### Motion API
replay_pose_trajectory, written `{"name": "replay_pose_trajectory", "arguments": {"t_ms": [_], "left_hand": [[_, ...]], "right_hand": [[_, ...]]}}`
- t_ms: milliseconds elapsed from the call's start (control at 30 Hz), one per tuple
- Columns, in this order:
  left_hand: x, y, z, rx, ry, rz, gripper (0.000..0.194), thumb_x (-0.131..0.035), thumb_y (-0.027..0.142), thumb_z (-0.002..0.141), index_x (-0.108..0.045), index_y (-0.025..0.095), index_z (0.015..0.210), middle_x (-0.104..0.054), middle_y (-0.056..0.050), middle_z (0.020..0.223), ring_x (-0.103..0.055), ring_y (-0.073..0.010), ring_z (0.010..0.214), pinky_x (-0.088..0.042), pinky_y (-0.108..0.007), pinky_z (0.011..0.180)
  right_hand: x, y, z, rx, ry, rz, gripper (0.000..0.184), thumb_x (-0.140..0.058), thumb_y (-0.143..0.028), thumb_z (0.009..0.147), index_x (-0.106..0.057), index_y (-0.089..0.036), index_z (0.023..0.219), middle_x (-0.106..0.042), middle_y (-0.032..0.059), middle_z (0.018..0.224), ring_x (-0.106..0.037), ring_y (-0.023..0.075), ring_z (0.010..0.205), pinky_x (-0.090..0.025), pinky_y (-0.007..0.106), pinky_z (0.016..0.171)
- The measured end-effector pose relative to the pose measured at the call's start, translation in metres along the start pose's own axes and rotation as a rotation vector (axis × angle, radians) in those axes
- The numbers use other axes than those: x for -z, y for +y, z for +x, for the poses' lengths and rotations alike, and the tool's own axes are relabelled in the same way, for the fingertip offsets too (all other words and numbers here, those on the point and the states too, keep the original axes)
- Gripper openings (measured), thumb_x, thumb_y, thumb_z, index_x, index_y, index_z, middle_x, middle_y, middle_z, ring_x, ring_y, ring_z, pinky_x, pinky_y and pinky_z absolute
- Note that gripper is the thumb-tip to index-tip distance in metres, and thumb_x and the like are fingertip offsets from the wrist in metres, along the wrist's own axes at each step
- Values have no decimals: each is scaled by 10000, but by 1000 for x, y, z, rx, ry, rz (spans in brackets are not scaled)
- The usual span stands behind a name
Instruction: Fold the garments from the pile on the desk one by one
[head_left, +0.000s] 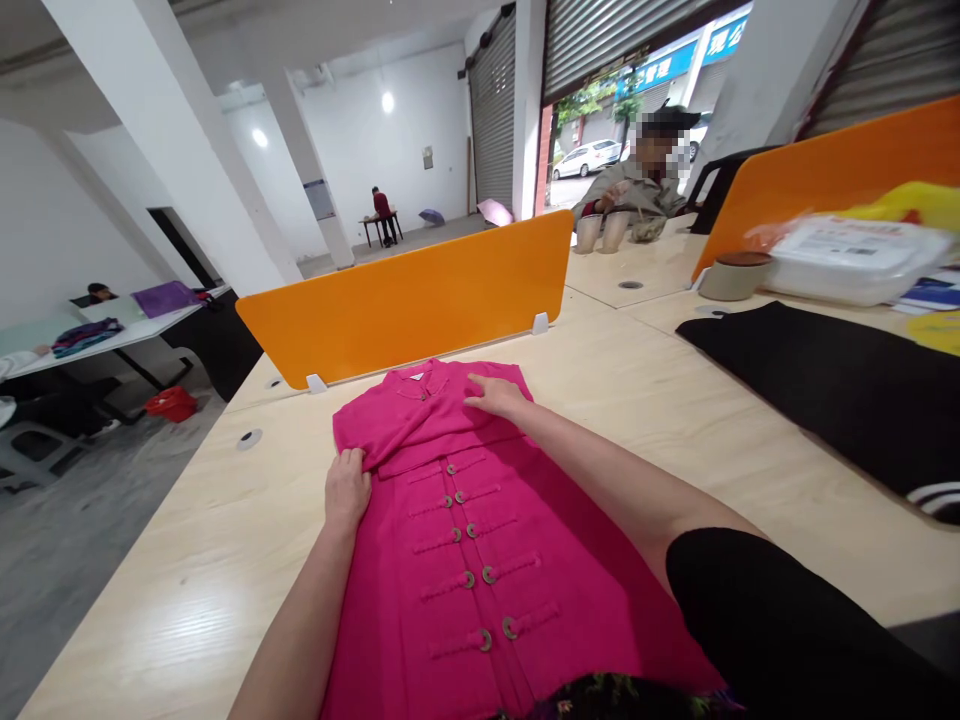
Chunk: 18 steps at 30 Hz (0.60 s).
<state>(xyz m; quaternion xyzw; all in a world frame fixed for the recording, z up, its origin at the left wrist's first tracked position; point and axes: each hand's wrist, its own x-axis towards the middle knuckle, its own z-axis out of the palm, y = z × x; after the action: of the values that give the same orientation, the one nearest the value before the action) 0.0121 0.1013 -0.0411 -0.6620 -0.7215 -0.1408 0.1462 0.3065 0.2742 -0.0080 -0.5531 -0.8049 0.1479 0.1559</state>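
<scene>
A bright pink garment [465, 560] with a row of knot buttons down its front lies flat on the pale wooden table [187, 600], collar toward the orange divider. Its left sleeve is folded across the chest. My left hand [346, 490] rests on the garment's left edge, fingers curled on the fold of that sleeve. Near the collar my right hand [495, 395] lies flat on the right shoulder, fingers stretched out and pressing the cloth.
An orange divider [405, 295] stands behind the garment. A black cloth [825, 385] lies to the right, with a lidded pot [735, 275] and plastic packets [855, 255] beyond. A seated person [637, 185] is across the table with cups [600, 232]. Other desks and people are far left.
</scene>
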Motion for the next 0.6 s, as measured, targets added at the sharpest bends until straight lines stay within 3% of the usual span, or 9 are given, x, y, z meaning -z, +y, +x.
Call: {"name": "replay_pose_trajectory", "arguments": {"t_ms": [133, 200, 333, 500, 600], "left_hand": [[0, 1, -2, 0, 8, 11, 253, -445, 104, 792, -563, 182, 1001, -601, -93, 977, -544, -244, 942, -444, -355, 867], [0, 1, -2, 3, 11, 20, 257, -440, 98, 796, -561, 191, 1002, -602, -84, 972, -544, -240, 947, -441, -348, 874], [1, 1, -3, 13, 13, 29, 252, -448, 96, 793, -558, 200, 993, -606, -77, 971, -544, -238, 948, -440, -352, 874], [-1, 0, -3, 28, 22, 18, 240, -456, 105, 789, -553, 196, 989, -602, -86, 971, -530, -245, 947, -440, -362, 865], [-1, 0, -3, 31, 33, 10, 224, -453, 121, 801, -553, 182, 992, -603, -99, 973, -529, -252, 952, -440, -363, 866]], "right_hand": [[-2, -21, 15, 154, -29, -167, 680, -528, -162, 836, -344, -349, 1463, -285, 41, 1552, -350, 325, 1349, -408, 502, 995], [-8, -28, 19, 189, -64, -171, 664, -520, -80, 792, -452, -337, 1401, -360, 33, 1515, -401, 297, 1312, -437, 444, 966], [-5, -38, 22, 196, 18, -160, 364, -453, -103, 843, -679, -231, 1099, -638, 76, 1181, -563, 249, 1086, -451, 370, 902], [31, -42, 33, 194, 255, -137, 427, -247, -140, 947, -606, -120, 1177, -612, 148, 1177, -519, 250, 1125, -386, 370, 974], [34, -35, 36, 306, 204, -95, 398, -360, -126, 913, -580, -132, 1245, -598, 117, 1246, -502, 219, 1176, -368, 325, 1014]]}}
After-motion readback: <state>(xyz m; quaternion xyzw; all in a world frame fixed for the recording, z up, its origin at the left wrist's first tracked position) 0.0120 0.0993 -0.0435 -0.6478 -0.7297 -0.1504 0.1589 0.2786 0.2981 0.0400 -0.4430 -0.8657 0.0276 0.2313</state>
